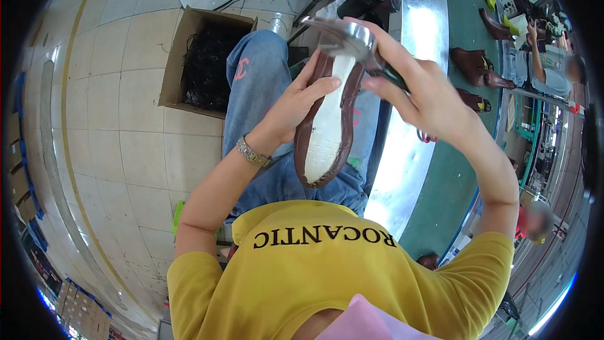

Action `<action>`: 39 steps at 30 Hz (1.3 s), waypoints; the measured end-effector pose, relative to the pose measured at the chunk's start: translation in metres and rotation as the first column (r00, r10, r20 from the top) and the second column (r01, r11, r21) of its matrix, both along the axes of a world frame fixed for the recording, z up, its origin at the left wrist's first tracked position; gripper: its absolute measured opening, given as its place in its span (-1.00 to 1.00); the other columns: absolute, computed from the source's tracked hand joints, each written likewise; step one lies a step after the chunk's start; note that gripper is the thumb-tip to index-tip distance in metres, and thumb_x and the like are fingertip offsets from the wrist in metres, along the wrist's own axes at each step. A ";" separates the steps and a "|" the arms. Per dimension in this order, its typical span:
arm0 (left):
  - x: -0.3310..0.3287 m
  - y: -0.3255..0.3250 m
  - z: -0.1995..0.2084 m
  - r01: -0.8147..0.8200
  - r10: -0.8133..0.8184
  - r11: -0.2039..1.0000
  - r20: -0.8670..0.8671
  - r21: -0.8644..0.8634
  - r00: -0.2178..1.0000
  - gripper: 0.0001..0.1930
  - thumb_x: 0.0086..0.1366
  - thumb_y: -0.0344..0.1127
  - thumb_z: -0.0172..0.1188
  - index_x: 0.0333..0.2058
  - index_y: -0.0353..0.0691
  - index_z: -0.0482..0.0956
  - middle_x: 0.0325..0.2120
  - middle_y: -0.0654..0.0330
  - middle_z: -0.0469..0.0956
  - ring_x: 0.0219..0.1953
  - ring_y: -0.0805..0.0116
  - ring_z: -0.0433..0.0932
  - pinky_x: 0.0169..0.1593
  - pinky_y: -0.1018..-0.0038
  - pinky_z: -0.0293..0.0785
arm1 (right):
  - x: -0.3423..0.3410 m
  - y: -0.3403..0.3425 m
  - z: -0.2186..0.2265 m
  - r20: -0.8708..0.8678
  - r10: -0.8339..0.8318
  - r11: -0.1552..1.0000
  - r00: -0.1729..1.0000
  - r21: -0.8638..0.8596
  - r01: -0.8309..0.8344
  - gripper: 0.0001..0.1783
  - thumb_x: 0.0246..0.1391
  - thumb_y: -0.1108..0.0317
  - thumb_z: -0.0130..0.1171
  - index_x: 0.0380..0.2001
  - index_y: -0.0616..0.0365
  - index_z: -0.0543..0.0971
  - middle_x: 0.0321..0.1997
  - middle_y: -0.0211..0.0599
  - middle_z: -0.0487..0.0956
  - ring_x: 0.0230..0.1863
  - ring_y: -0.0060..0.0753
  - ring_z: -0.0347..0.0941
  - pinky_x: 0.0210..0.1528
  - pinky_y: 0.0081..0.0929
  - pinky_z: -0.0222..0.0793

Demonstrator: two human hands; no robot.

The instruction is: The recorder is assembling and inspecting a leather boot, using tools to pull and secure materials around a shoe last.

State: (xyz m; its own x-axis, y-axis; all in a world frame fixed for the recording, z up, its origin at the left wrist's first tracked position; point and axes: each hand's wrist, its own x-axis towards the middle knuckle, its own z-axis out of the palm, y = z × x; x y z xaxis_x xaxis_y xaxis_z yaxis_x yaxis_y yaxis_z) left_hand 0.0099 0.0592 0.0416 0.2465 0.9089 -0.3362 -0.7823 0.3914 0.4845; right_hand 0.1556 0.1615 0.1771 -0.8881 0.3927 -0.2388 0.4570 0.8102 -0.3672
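Note:
A brown leather shoe upper (pixel 348 119) rests over my lap, bottom side up, with a long white insole (pixel 324 132) along its middle. Its leather edge is folded in around the white. My left hand (pixel 294 107) grips the shoe's side, thumb lying over the insole. In my right hand (pixel 428 85) is a hammer (pixel 355 36) with a shiny metal head and a dark handle, closed in my fingers. The slightly blurred head is over the far end of the shoe and partly hides it; whether it touches cannot be told.
Left of my knee stands a cardboard box (pixel 171 72) lined with black plastic. A metal bench edge (pixel 418 56) runs along my right, beside a green belt (pixel 434 192) carrying brown boots (pixel 469 66). A black bottle (pixel 360 2) is ahead. Another person (pixel 550 79) sits across the belt.

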 end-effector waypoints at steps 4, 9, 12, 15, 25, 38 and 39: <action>-0.004 -0.002 -0.009 -0.023 0.028 0.999 -0.084 0.049 0.996 -0.27 0.25 -0.31 0.07 0.31 -0.06 -0.13 0.04 0.17 0.35 -0.08 0.44 0.46 -0.06 0.49 0.45 | -0.011 0.011 -0.006 0.318 -0.046 0.993 0.947 0.122 0.007 -0.38 0.11 0.31 0.08 0.23 -0.28 0.18 -0.55 -0.09 0.53 -0.55 0.00 0.46 -0.48 -0.21 0.36; -0.013 0.000 0.004 0.059 -0.058 0.998 -0.123 0.011 0.991 -0.29 0.24 -0.31 0.09 0.29 -0.09 -0.07 0.04 0.19 0.34 -0.08 0.49 0.44 -0.07 0.52 0.45 | 0.003 -0.003 -0.033 -0.248 0.041 0.993 0.968 0.114 -0.013 -0.30 0.10 0.25 0.08 0.28 -0.35 0.07 -0.77 -0.23 0.42 -0.72 -0.21 0.42 -0.69 -0.33 0.31; -0.015 -0.005 0.004 0.094 -0.101 0.994 -0.132 -0.056 0.986 -0.43 0.22 -0.33 0.12 0.19 -0.10 0.14 -0.10 0.27 0.40 -0.07 0.49 0.42 -0.03 0.50 0.41 | 0.002 -0.013 -0.027 0.121 0.039 0.984 0.992 0.168 -0.059 -0.31 0.10 0.22 0.08 0.28 -0.31 0.07 -0.79 -0.26 0.41 -0.75 -0.19 0.40 -0.73 -0.34 0.28; -0.019 -0.005 0.001 0.185 -0.202 0.977 -0.176 -0.110 0.964 -0.40 0.20 -0.34 0.14 0.20 -0.09 0.11 -0.10 0.26 0.41 -0.08 0.49 0.42 -0.02 0.49 0.41 | 0.000 -0.019 -0.017 0.101 0.070 0.977 0.992 0.193 -0.088 -0.26 0.06 0.28 0.08 0.29 -0.30 0.05 -0.80 -0.25 0.41 -0.77 -0.17 0.39 -0.73 -0.35 0.28; -0.004 -0.043 0.010 0.006 -0.001 0.990 0.038 -0.143 0.999 -0.35 0.33 -0.24 -0.01 0.31 -0.09 -0.10 0.17 0.22 0.21 0.15 0.49 0.23 0.18 0.52 0.16 | 0.005 -0.029 -0.023 -0.167 -0.074 0.997 0.983 -0.034 0.069 -0.30 0.04 0.31 0.06 0.26 -0.32 0.13 -0.78 -0.22 0.44 -0.75 -0.16 0.41 -0.74 -0.33 0.27; 0.003 -0.064 0.011 -0.013 0.014 0.987 0.004 -0.161 1.000 -0.34 0.37 -0.11 -0.08 0.31 -0.09 -0.17 0.21 0.20 0.13 0.23 0.40 0.13 0.21 0.47 0.13 | 0.005 -0.043 -0.016 0.159 0.031 0.999 0.987 0.014 -0.033 -0.27 0.04 0.37 0.11 0.27 -0.20 0.11 -0.62 -0.24 0.51 -0.66 -0.14 0.44 -0.64 -0.29 0.35; 0.008 -0.064 0.008 -0.016 0.017 0.987 0.003 -0.161 1.000 -0.34 0.37 -0.11 -0.08 0.31 -0.09 -0.17 0.21 0.20 0.13 0.23 0.40 0.13 0.21 0.47 0.13 | 0.006 -0.044 -0.012 0.047 0.017 1.000 0.999 0.001 -0.017 -0.28 0.06 0.35 0.09 0.28 -0.20 0.09 -0.62 -0.23 0.51 -0.67 -0.13 0.43 -0.65 -0.28 0.35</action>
